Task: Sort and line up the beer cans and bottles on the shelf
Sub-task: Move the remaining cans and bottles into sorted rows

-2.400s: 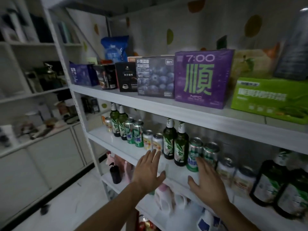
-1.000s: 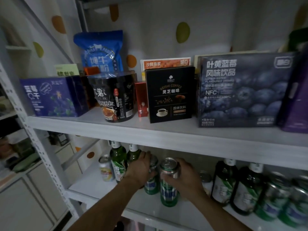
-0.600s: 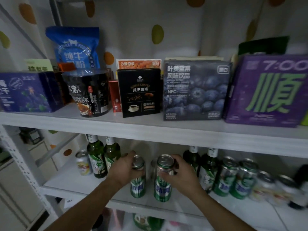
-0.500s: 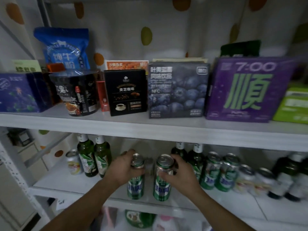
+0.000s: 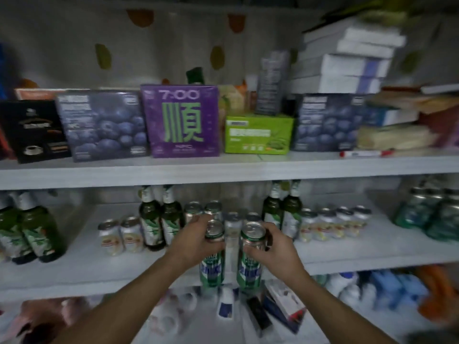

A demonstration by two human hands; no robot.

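The left hand (image 5: 196, 242) is closed around the upper body of a tall green can (image 5: 212, 264), fingers wrapped over its shoulder just under the lid. The right hand (image 5: 270, 247) is closed likewise around a second green can (image 5: 249, 266), thumb on the near side and fingers curled behind. Both cans are upright and side by side with a narrow gap between them, at the front edge of the middle shelf (image 5: 372, 249), near its middle; whether their bases touch the shelf board cannot be determined. Directly behind the hands stand two more green cans (image 5: 203, 209) and, to their right, two pale cans (image 5: 242, 219). Left of these, a pair of green bottles (image 5: 159, 219) stands upright, touching each other, with two short pale cans (image 5: 121, 235) just beside them further left. Another pair of green bottles (image 5: 27, 227) stands near the left end of the shelf. Right of the hands, a third bottle pair (image 5: 282, 209) stands toward the rear, followed by a row of four pale cans (image 5: 332, 223). A cluster of green cans (image 5: 432, 217) sits at the right end, blurred. The upper shelf (image 5: 223, 170) carries boxes, among them a purple box (image 5: 182, 120) and a green box (image 5: 258, 134).
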